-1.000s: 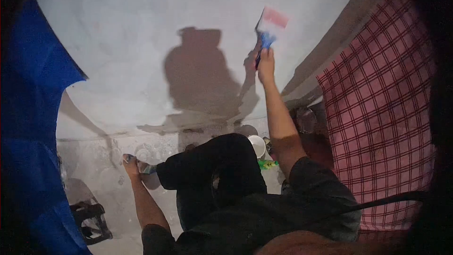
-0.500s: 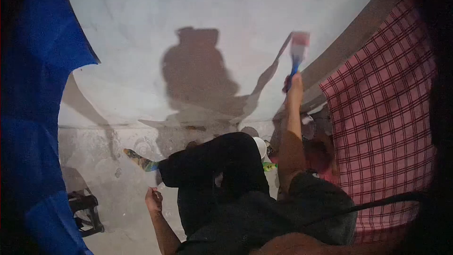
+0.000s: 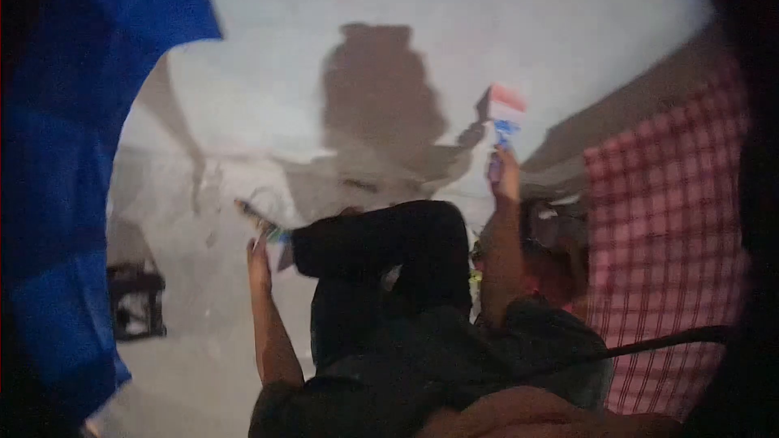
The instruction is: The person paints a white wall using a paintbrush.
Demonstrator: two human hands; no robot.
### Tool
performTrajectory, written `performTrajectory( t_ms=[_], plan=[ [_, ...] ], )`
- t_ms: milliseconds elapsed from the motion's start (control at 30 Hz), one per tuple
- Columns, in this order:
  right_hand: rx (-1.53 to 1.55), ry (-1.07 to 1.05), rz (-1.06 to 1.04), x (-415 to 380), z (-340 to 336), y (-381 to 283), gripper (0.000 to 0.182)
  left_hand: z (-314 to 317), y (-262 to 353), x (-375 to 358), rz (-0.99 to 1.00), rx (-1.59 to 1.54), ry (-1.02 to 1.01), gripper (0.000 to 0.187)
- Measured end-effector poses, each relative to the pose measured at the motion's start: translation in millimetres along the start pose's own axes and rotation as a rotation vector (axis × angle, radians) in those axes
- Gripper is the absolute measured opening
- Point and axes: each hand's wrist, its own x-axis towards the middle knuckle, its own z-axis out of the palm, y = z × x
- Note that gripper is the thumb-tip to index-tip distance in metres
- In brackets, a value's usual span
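Note:
My right hand (image 3: 505,169) grips a wide paintbrush (image 3: 506,113) by its blue handle. The pale reddish bristle end points up and lies against or close over the white wall (image 3: 584,16), with its shadow just to the left. On the other side, my left hand (image 3: 258,253) is low beside my foot in a patterned sock (image 3: 264,223), overlapping it in this view. Motion blur smears the left fingers, and I cannot tell whether they hold anything. My bent leg in black trousers (image 3: 381,235) lies between the two hands.
A blue sheet (image 3: 57,162) hangs at the left, and a red checked cloth (image 3: 665,251) at the right. A dark stool (image 3: 136,300) stands on the grey floor (image 3: 195,373) at lower left. Beyond my right forearm are dim, partly hidden objects. My shadow falls on the wall.
The view has shifted and blurred. The paintbrush in my right hand sits lower in view and is tilted the other way. My left hand has moved up towards the socked foot.

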Motion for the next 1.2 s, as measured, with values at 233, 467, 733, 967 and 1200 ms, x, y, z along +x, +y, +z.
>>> performTrajectory(
  t_ms=[233, 467, 733, 967, 1200],
  plan=[
    [0.056, -0.07, -0.297, -20, 6, -112, 0.046, -4, 54, 53, 0.388, -0.018, -0.083, 0.052],
    [-0.48, 0.418, -0.483, 63, 61, -137, 0.049, 5, 55, 49, 0.339, -0.079, -0.181, 0.055],
    [-0.666, -0.103, -0.393, 20, 109, -9, 0.02, -84, -98, 44, -0.218, -0.275, -0.471, 0.053],
    [-0.426, -0.138, -0.245, -17, 102, -50, 0.018, -77, -98, -20, -0.247, -0.264, -0.156, 0.043],
    [-0.333, 0.12, -0.661, 23, 145, -147, 0.032, -35, 4, 37, -0.043, 0.121, -0.122, 0.051]
  ],
)
